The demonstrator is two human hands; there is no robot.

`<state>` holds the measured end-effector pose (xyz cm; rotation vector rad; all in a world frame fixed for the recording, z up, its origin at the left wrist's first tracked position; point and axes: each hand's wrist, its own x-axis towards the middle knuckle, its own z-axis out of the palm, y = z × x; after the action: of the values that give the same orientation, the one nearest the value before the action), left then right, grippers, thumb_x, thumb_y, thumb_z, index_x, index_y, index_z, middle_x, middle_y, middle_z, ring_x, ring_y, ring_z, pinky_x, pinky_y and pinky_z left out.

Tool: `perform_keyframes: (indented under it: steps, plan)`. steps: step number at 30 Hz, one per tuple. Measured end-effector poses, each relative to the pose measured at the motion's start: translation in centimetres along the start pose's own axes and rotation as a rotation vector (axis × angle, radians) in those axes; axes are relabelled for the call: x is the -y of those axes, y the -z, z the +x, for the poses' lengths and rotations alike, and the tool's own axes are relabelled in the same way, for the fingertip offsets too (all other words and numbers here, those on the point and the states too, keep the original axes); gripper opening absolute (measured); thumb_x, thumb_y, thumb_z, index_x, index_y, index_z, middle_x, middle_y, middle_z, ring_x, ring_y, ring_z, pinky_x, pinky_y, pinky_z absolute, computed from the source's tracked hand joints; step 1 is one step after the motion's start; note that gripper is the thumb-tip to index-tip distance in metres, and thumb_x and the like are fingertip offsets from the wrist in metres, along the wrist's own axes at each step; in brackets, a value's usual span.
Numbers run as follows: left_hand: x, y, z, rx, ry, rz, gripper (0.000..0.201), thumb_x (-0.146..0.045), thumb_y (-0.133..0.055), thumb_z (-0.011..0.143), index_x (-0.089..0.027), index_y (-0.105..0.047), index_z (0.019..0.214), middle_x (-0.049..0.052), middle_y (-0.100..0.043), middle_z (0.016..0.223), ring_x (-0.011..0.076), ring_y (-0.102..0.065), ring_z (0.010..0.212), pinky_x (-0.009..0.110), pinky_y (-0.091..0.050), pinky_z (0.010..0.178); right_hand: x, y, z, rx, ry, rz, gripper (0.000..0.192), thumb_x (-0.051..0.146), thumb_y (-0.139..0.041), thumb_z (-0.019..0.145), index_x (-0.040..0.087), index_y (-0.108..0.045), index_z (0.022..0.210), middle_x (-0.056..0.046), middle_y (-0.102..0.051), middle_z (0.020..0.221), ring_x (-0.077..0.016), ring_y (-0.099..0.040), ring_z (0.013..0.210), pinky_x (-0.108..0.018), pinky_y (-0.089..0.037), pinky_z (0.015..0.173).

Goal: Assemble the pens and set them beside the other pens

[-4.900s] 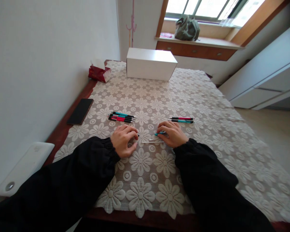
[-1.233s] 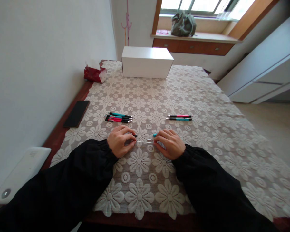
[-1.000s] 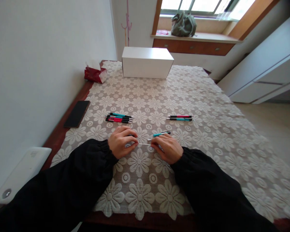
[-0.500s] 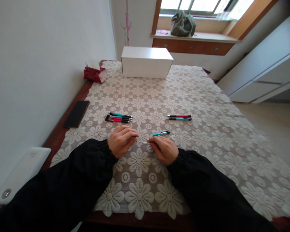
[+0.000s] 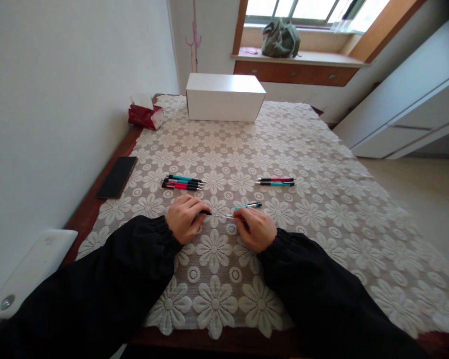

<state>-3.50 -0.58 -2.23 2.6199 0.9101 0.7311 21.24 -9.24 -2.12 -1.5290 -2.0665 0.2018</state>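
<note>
My left hand (image 5: 184,219) is closed in a pinch around a black pen part (image 5: 206,213), whose end sticks out past the fingertips to the right. Opposite it, my right hand (image 5: 257,230) pinches a thin pale pen refill (image 5: 227,217). The refill spans the small gap between the hands, in line with the black part; whether its tip sits inside that part is too small to tell. Just behind my right fingers lies a turquoise and black pen piece (image 5: 251,205), partly hidden by the hand.
Several turquoise, red and black pens (image 5: 182,183) lie side by side at left; two more pens (image 5: 276,182) lie at right. A dark phone (image 5: 117,177), a red tissue pack (image 5: 145,116) and a white box (image 5: 224,99) rest farther out on the lace tablecloth (image 5: 303,149).
More of the black part now shows beyond my left fingertips. My right fingers have shifted slightly along the refill. The whole view has moved a little; the lying pens stay put.
</note>
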Motion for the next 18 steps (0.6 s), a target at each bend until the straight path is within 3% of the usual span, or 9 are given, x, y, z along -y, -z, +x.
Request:
perform_keyframes:
  steps: [18]
  plan:
    - [0.23,-0.21,-0.04,-0.045,-0.131,-0.074,0.015,-0.024,-0.059,0.095,-0.022,-0.073,0.101,0.005,-0.075,0.099,0.0225,-0.063,0.097,0.039,-0.051,0.086,-0.27,-0.19,-0.15,0.036,0.051,0.024,0.014,0.021,-0.047,0.098,0.021,-0.061,0.096,-0.006,-0.07,0.085,-0.0207,-0.067,0.079,-0.032,-0.049,0.074]
